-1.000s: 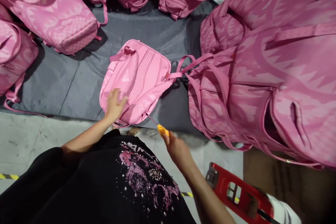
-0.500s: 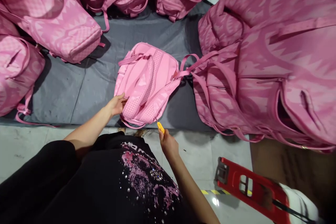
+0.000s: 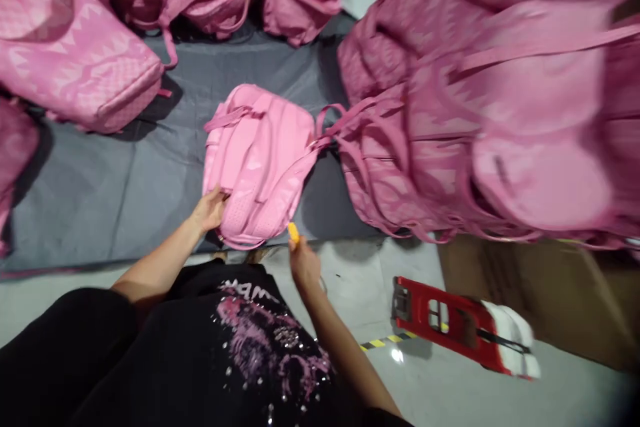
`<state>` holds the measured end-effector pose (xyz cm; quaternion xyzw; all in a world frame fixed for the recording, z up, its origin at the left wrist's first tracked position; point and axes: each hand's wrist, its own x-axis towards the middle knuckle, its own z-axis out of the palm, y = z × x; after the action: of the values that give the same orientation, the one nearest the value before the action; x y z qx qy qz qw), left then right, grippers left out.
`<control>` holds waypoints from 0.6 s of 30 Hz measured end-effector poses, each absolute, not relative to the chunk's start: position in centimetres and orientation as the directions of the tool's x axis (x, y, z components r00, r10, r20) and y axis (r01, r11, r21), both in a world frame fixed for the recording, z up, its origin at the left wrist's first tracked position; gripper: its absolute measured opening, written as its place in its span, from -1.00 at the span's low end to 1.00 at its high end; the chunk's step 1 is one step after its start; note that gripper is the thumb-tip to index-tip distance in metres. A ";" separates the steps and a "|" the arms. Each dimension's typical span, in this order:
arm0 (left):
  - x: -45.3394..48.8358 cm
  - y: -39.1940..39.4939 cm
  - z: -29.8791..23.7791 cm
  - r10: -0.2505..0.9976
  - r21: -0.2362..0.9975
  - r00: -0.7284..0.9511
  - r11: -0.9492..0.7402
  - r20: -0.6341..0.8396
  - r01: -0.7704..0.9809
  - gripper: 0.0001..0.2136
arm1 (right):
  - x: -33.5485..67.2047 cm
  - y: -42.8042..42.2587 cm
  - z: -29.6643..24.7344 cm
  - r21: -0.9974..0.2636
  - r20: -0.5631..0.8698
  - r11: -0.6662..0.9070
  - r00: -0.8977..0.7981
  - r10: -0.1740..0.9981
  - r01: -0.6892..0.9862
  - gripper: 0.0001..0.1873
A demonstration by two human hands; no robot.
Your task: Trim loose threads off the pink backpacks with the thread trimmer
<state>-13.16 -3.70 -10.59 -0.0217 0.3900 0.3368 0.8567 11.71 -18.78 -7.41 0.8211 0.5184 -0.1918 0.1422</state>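
Note:
A small pink backpack (image 3: 280,123) lies on the dark grey sheet, its padded back and shoulder straps facing up. My left hand (image 3: 210,211) grips its lower left side, thumb on top and the other fingers partly hidden by the bag. In my right hand (image 3: 305,263), closed fingers hold a small yellow-handled tool (image 3: 293,233). The tool points up at the bag's lower right corner; its thin tip is blurred, so I cannot tell whether it touches.
Large pink backpacks (image 3: 430,167) are piled at the right. More pink backpacks (image 3: 120,80) lie at the left and along the back of the grey sheet (image 3: 150,173). A red frame with white wheels or rolls (image 3: 460,327) stands on the pale floor beside brown cardboard (image 3: 530,293).
The view has shifted, so most things sit further left in the picture. My left hand still grips the backpack and my right hand still holds the yellow-handled tool by its lower right corner.

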 end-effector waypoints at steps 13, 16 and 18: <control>-13.3 -3.7 -11.4 0.700 0.175 0.447 0.625 -0.557 -0.760 -0.47 | 12.3 -16.8 -8.2 -0.113 -0.406 -0.500 0.419 0.812 0.859 -0.63; -13.1 -3.7 -11.4 0.715 0.166 0.485 0.631 -0.504 -0.758 -0.43 | 12.7 -16.9 -7.5 -0.108 -0.465 -0.522 0.420 0.779 0.846 -0.58; -12.9 -3.5 -11.5 0.739 0.182 0.469 0.609 -0.483 -0.772 -0.42 | 12.9 -16.9 -7.4 -0.110 -0.491 -0.524 0.412 0.767 0.844 -0.53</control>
<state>-12.92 -3.46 -11.50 -0.0307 0.2661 0.4411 0.8565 12.91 -16.94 -7.37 0.8368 0.4815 -0.2490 0.0774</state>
